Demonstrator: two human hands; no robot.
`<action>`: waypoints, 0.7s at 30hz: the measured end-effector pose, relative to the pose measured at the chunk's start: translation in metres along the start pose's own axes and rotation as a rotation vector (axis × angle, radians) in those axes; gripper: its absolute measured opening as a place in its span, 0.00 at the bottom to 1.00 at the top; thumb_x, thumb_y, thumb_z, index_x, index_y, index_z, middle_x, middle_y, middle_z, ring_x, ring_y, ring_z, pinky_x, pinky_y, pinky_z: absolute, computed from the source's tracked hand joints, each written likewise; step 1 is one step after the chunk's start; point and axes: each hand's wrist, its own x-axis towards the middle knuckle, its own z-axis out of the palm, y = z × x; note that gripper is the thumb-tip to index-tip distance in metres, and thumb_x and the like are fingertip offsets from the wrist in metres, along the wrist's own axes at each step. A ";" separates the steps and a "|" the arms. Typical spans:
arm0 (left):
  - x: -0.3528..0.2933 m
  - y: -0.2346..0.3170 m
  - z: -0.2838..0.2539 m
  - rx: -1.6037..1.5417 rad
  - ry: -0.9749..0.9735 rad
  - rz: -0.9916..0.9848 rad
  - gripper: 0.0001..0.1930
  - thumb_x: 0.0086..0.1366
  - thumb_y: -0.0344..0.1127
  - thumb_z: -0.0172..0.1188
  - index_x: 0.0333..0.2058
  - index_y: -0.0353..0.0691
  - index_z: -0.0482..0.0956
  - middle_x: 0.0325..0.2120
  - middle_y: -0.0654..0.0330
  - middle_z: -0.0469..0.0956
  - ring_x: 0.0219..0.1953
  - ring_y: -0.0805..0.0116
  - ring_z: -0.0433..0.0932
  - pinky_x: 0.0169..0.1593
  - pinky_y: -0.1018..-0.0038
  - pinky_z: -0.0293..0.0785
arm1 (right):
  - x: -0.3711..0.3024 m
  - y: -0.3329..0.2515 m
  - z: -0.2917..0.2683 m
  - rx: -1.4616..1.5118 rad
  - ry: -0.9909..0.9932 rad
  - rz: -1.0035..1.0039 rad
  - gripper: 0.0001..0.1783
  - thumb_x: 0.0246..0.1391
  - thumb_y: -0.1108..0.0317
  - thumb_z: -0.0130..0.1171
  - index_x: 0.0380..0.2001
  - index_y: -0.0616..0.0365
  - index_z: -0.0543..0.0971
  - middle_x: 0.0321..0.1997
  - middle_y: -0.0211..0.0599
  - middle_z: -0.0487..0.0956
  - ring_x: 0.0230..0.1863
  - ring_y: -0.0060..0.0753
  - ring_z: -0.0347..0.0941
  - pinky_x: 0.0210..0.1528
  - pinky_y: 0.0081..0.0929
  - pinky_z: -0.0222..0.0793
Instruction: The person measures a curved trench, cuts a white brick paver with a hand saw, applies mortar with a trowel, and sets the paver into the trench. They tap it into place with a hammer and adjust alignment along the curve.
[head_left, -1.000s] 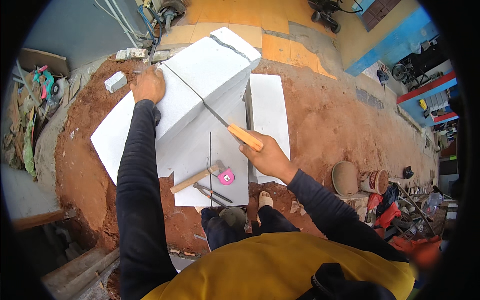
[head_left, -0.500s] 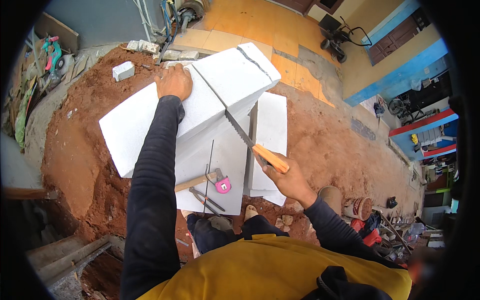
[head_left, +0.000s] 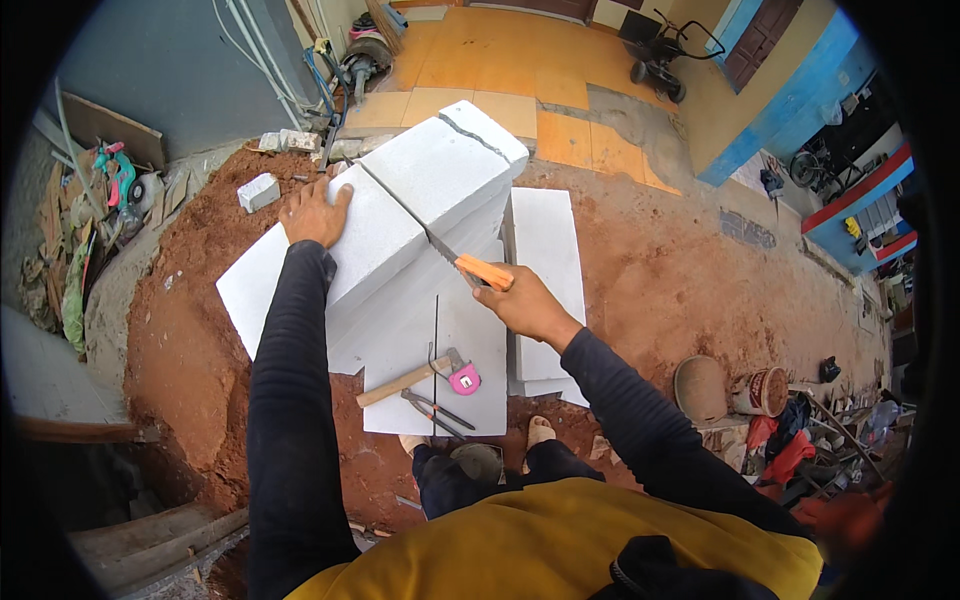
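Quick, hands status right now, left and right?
Left hand: open, holding nothing visible, laid on top of the slit white block.
Right hand: closed around the orange saw handle.

Diffuse daylight is brightening the white block (head_left: 385,232) near centre; shadow is darkening the lower left; a red patch (head_left: 845,522) is blurring lower right; fisheye edges are bending.

The right hand (head_left: 533,305), drawn back half a second earlier, pushed the saw (head_left: 468,264) forward again. Its orange handle (head_left: 488,270) came nearer the white block (head_left: 375,235), leaving less blade exposed.
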 end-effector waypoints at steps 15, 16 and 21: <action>-0.185 -0.197 -0.016 -1.354 -0.185 -0.587 0.56 0.64 0.73 0.64 0.75 0.33 0.59 0.72 0.39 0.63 0.72 0.48 0.66 0.67 0.42 0.68 | -0.084 -0.011 -0.045 0.141 0.070 -0.075 0.27 0.66 0.61 0.66 0.63 0.65 0.80 0.51 0.49 0.86 0.48 0.33 0.83 0.53 0.29 0.77; -0.193 -0.195 -0.018 -1.365 -0.202 -0.613 0.55 0.64 0.73 0.64 0.74 0.33 0.60 0.70 0.40 0.66 0.70 0.48 0.69 0.65 0.45 0.71 | -0.097 -0.010 -0.050 0.239 0.114 -0.105 0.26 0.66 0.65 0.67 0.63 0.65 0.80 0.56 0.47 0.86 0.51 0.29 0.82 0.55 0.27 0.77; -0.203 -0.180 -0.025 -1.421 -0.198 -0.555 0.49 0.65 0.67 0.67 0.71 0.35 0.64 0.63 0.47 0.75 0.62 0.50 0.76 0.60 0.54 0.76 | -0.139 0.036 -0.046 0.094 0.552 -0.298 0.27 0.67 0.70 0.64 0.67 0.63 0.77 0.61 0.46 0.85 0.59 0.35 0.82 0.60 0.32 0.76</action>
